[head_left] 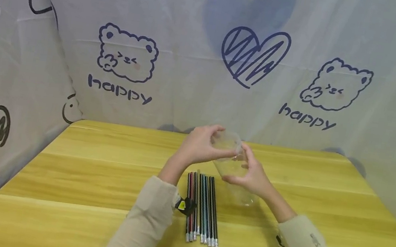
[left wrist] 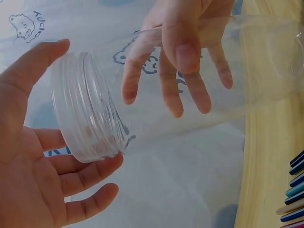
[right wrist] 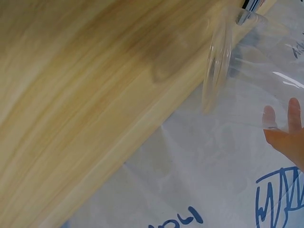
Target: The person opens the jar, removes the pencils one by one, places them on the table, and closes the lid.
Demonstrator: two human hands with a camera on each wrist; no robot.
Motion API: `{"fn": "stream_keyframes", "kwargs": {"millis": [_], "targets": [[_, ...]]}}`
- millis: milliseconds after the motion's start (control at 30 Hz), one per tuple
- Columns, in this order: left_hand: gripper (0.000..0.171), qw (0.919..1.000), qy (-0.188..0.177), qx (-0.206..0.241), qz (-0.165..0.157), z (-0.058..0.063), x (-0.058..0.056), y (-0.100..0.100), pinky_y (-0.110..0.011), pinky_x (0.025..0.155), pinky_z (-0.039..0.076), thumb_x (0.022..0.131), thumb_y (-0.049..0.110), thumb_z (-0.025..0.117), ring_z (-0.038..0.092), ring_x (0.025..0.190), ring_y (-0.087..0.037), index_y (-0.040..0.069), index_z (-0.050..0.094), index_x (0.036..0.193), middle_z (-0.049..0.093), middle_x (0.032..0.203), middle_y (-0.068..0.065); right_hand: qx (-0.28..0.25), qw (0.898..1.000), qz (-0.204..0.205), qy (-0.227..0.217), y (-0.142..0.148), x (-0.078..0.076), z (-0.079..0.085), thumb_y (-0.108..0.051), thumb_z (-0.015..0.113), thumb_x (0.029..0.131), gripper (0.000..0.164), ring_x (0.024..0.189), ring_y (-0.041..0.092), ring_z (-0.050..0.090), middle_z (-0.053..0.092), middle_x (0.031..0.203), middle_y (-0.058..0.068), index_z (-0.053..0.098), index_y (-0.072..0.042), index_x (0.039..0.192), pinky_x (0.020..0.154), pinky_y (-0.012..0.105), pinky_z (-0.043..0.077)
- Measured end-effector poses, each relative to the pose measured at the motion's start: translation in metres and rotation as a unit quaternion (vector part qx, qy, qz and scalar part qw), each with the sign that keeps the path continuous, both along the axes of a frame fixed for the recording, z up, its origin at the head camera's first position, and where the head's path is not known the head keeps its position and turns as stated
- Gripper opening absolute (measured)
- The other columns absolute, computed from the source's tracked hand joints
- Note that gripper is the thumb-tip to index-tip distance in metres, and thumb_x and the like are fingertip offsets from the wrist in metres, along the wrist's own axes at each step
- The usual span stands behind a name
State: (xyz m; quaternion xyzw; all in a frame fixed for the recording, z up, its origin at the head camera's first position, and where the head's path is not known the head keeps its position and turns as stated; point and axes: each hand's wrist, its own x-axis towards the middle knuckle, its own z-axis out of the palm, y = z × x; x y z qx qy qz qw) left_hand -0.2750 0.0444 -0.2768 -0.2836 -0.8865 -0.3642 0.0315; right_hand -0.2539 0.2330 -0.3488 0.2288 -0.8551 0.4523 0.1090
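Note:
A clear plastic jar (head_left: 228, 169) is held tilted above the table, its base toward the lower right in the head view. My left hand (head_left: 200, 144) grips its ridged screw end (left wrist: 85, 109) between thumb and fingers; I cannot tell whether that is a lid or a threaded neck. Around the jar's body curls my right hand (head_left: 256, 179), its fingers showing through the plastic in the left wrist view. In the right wrist view the jar's rounded base (right wrist: 218, 71) hangs over the table edge. Only a few fingertips (right wrist: 294, 114) show there.
Several pencils (head_left: 203, 211) with silver ends lie side by side on the yellow wood-grain table (head_left: 93, 193), below the hands. A white cloth (head_left: 182, 73) with bear and heart drawings hangs behind the table. The left forearm crosses close to the pencils.

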Motion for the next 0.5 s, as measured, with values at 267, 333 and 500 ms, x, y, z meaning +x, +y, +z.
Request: {"fn": "stream_keyframes", "kwargs": {"millis": [267,333,500], "targets": [[0.082,0.9995,-0.006,-0.031,0.006,0.001,0.004,0.003,-0.035,0.077,0.047,0.067,0.056,0.067,0.054,0.099,-0.022,0.010,0.044,0.131,0.054,0.119,-0.010,0.000,1.000,-0.001,-0.006,-0.004,0.007,0.006,-0.011,0.077,0.067,0.089,0.118,0.037,0.036,0.033,0.137,0.018,0.023,-0.006,0.138,0.090,0.055,0.035],[0.082,0.9995,-0.009,-0.031,0.003,0.001,0.004,0.003,-0.034,0.076,0.047,0.067,0.055,0.069,0.054,0.098,-0.022,0.010,0.043,0.131,0.054,0.118,-0.010,-0.001,1.000,0.002,-0.003,-0.007,0.013,0.012,-0.007,0.076,0.066,0.088,0.118,0.039,0.036,0.033,0.136,0.020,0.024,-0.003,0.136,0.090,0.056,0.035],[0.081,0.9998,-0.014,-0.009,-0.009,0.000,0.000,0.002,-0.032,0.073,0.048,0.067,0.050,0.072,0.054,0.094,-0.021,0.008,0.045,0.130,0.056,0.114,-0.011,0.002,1.000,0.004,0.002,-0.012,0.020,0.024,-0.004,0.075,0.066,0.085,0.118,0.039,0.037,0.034,0.135,0.022,0.025,0.000,0.135,0.090,0.056,0.035]]}}
